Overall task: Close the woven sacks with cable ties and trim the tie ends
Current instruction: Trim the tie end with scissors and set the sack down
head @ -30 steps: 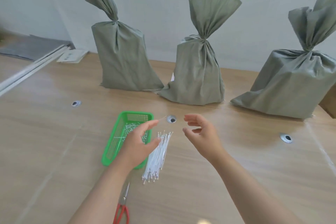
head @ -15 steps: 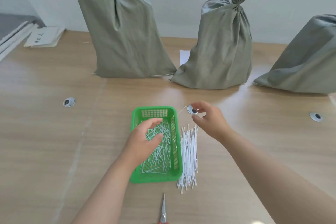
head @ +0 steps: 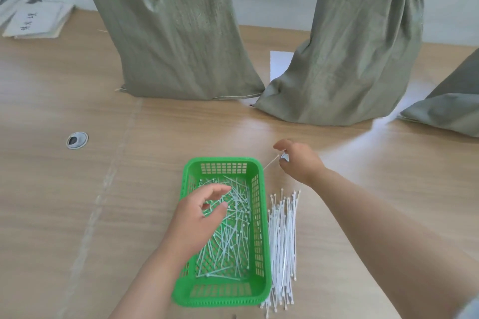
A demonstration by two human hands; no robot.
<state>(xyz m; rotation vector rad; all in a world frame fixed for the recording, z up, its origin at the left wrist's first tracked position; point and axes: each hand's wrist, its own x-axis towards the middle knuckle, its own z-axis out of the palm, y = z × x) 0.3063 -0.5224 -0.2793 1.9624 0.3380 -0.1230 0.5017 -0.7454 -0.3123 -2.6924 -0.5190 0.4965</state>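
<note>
The table (head: 77, 215) runs back to a wall along its far edge. Three sacks stand along that edge.

- The left sack (head: 176, 33) stands upright, and its top is out of view.
- The middle sack (head: 357, 59) is gathered at the neck. Whether a tie is fitted there cannot be told.
- The right sack (head: 445, 109) shows only its lower corner at the table's right edge.

The bases of the left and middle sacks nearly meet. A white sheet (head: 280, 65) lies behind that junction.

The basket (head: 220, 300) lies toward the near edge, roughly midway across, with its long sides running near to far. Loose ties (head: 233, 235) cover its floor. A bundle (head: 282, 241) of longer ties lies on the table just beside the basket's right wall, parallel to it.

The left hand (head: 197, 220) hovers over the left half of the basket. Its fingers are loosely spread and it holds nothing.

The right hand (head: 300, 163) is just past the basket's far right corner. It pinches a thin strip (head: 270, 163) between thumb and forefinger. The strip's free end points toward that corner.

A wide band of table separates the basket's far rim from the sack bases. A wider stretch lies to the left of the basket, and a grommet (head: 77, 140) sits in it. Papers (head: 39, 21) lie at the far left corner, well apart from the work area.
</note>
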